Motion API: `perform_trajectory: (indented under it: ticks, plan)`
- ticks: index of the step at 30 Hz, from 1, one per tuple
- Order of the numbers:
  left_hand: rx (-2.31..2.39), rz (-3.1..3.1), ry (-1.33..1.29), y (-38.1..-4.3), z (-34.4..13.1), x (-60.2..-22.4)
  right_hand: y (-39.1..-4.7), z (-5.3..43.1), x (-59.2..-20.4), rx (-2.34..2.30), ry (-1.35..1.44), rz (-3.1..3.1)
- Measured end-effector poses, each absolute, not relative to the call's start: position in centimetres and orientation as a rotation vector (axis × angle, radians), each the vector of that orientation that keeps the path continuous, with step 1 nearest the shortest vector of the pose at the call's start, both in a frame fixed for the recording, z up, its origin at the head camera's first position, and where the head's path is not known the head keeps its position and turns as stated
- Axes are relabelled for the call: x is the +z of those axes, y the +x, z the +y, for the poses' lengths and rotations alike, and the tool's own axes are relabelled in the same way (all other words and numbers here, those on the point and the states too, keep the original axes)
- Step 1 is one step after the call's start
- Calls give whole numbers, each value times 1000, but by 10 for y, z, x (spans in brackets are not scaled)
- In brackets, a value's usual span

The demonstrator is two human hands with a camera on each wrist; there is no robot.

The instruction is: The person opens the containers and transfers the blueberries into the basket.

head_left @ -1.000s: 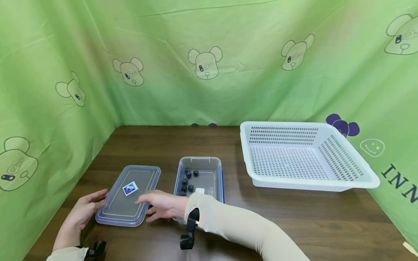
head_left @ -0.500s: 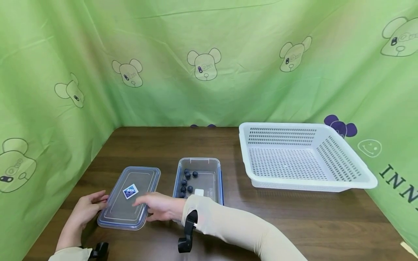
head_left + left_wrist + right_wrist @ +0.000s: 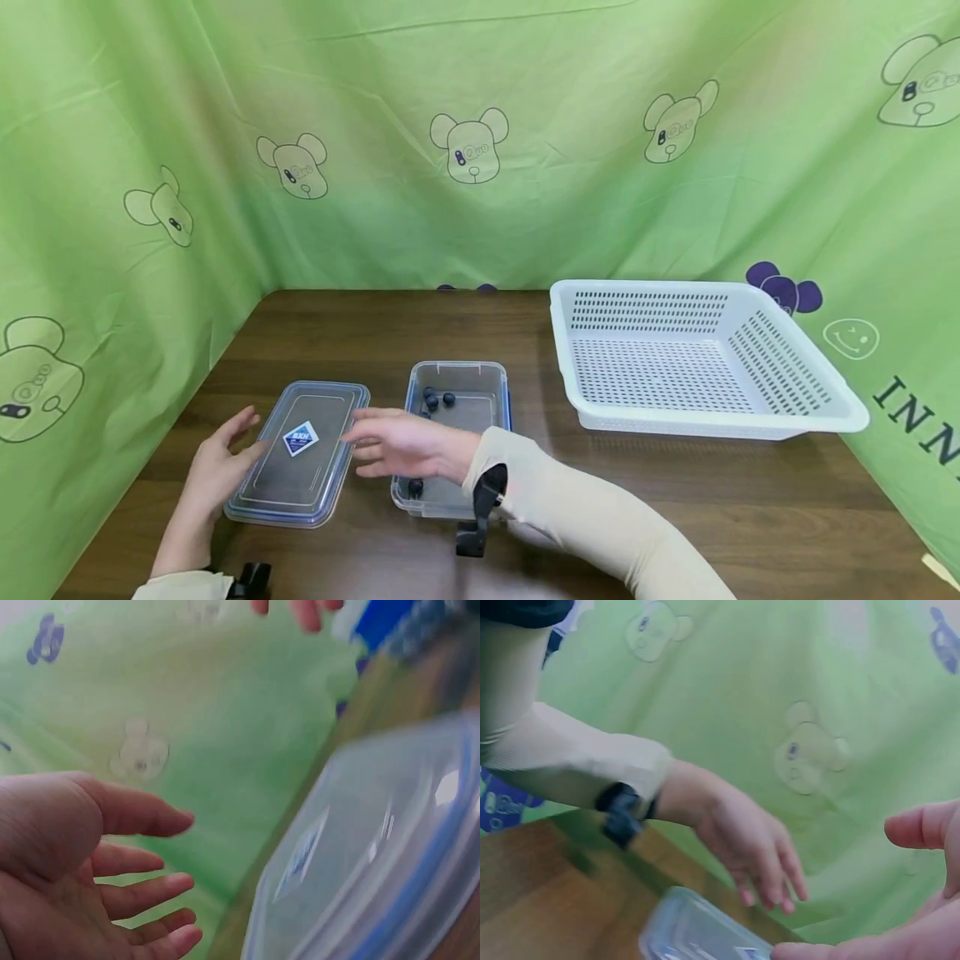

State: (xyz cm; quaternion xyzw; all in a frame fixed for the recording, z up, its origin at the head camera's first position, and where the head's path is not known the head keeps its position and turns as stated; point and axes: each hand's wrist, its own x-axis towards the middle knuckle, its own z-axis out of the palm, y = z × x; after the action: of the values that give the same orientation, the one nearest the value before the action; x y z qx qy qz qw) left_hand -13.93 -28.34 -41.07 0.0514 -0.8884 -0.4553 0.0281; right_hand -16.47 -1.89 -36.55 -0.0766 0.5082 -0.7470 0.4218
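Note:
A clear plastic lid with a blue rim and a diamond-shaped blue and white sticker lies on the table's left side. Right of it stands a clear food container without a cover, holding several dark round berries that look like blueberries. My left hand is held over the lid's left edge, fingers spread and nothing in it; the left wrist view shows a gap between hand and lid. My right hand hovers above the container's left side, fingers stretched toward the lid, holding nothing. It hides part of the container and berries.
A large white perforated basket stands at the right on the brown wooden table. Green curtain cloth with bear prints hangs behind and along both sides.
Both hands have come away from the lid's edges. The left has risen slightly toward the right; the right has drawn back to the right, over the container. The lid lies about where it was.

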Motion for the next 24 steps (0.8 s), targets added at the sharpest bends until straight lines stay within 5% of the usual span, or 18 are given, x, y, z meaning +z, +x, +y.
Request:
perform_trajectory:
  ticks: [14,24]
  plan:
    - [-2169,-2419,-212,-142,-196,-422,-208,69,-351,-1922,-287,1465]
    - [-2387,-2411,-363,-141,-175,-432,-225,81,-376,-1792,-169,1734]
